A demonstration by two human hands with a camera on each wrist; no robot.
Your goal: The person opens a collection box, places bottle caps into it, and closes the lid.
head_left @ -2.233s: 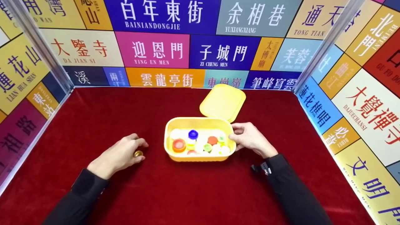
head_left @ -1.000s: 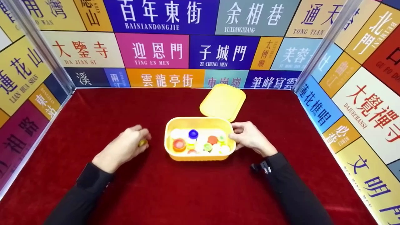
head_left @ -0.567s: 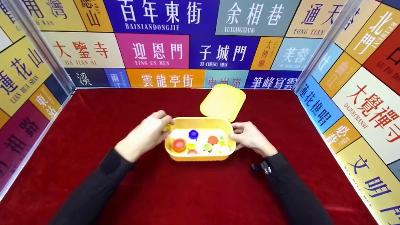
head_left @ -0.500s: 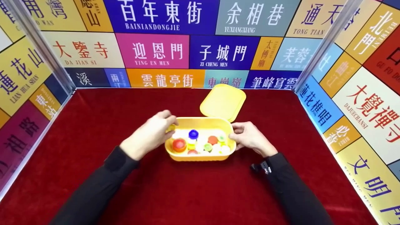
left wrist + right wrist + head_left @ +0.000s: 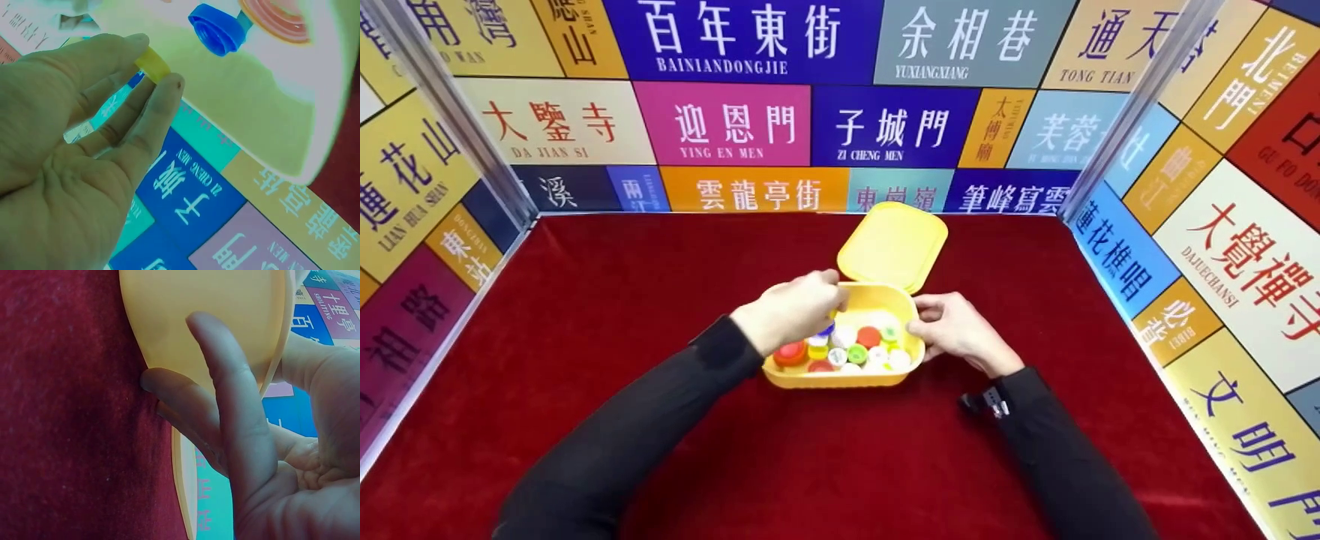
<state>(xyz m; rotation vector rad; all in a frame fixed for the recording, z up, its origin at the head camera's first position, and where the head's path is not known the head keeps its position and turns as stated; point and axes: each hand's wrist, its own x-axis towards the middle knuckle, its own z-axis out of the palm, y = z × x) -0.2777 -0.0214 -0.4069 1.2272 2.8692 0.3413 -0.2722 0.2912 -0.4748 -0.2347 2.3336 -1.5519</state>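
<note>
My left hand point(image 5: 799, 304) is over the left and back part of a yellow plastic box point(image 5: 840, 380). In the left wrist view its thumb and fingertips pinch a small yellow bottle cap point(image 5: 153, 64), which the hand hides in the head view. My right hand point(image 5: 960, 330) grips the box's right end, with fingers against the outer wall in the right wrist view. Inside the box lie several bottle caps, among them a blue cap point(image 5: 216, 31), a large red cap point(image 5: 790, 354), a flat red cap point(image 5: 868, 337), a green cap point(image 5: 857, 354) and white ones.
Behind the box, a yellow lid point(image 5: 892, 247) lies flat on the red cloth point(image 5: 840, 457), close to the box's back right corner. Printed panels point(image 5: 735, 124) wall in the table at the back and both sides, with metal posts point(image 5: 1147, 105) in the corners.
My left hand has carried the yellow bottle cap from the cloth left of the box, rightwards across the rim, to over the box. My right hand has stayed at the box's right end.
</note>
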